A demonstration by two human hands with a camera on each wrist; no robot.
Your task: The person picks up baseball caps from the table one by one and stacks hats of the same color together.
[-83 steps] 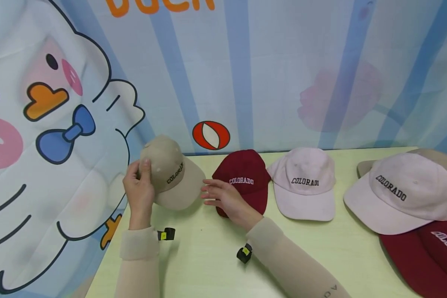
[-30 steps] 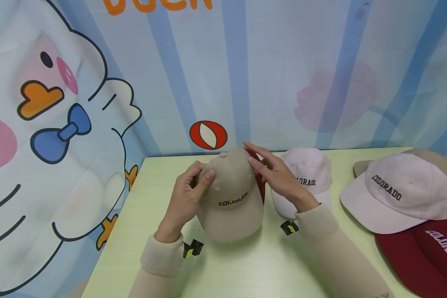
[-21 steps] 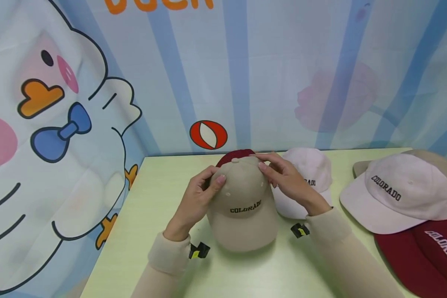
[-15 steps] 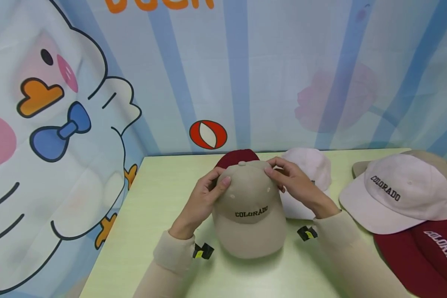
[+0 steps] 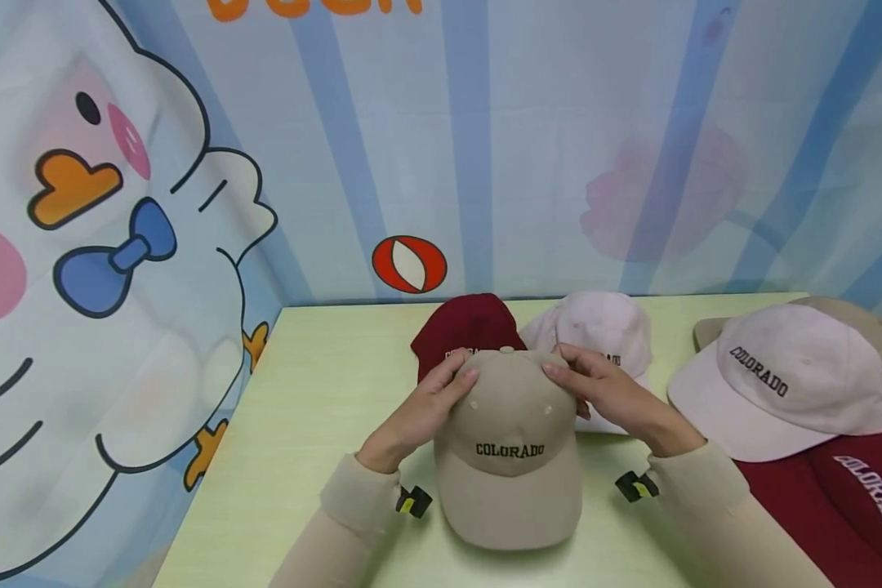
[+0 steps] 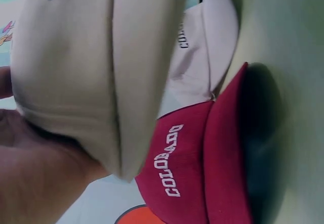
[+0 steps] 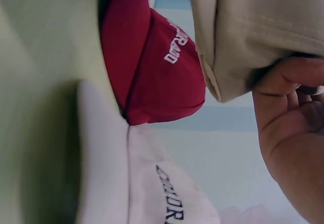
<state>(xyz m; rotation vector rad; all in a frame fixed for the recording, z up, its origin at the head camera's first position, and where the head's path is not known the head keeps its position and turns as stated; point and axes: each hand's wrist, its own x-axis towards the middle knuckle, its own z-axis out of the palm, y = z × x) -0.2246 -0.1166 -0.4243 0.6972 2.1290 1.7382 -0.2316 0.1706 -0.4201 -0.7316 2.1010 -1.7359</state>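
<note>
A beige baseball cap (image 5: 510,453) with black COLORADO lettering is held up in front of me, brim toward me. My left hand (image 5: 419,416) grips the left side of its crown, thumb on the outside and fingers behind. On the crown's right side my right hand (image 5: 621,396) pinches the fabric between thumb and fingers. The wrist views show the cap raised off the table, with its brim (image 6: 144,72) in front of the other caps. Behind it stand a dark red cap (image 5: 466,322), partly covered, and a pale pink cap (image 5: 603,322), partly behind my right hand.
At the right a second pale pink cap (image 5: 801,380) overlaps another beige cap (image 5: 863,335) and a large dark red cap (image 5: 845,498). The light table (image 5: 301,408) ends at a cartoon-printed backdrop (image 5: 529,147).
The beige cap has come from the far left to the middle and toward me, turning its lettering to face me. My right hand has joined the left in holding it.
</note>
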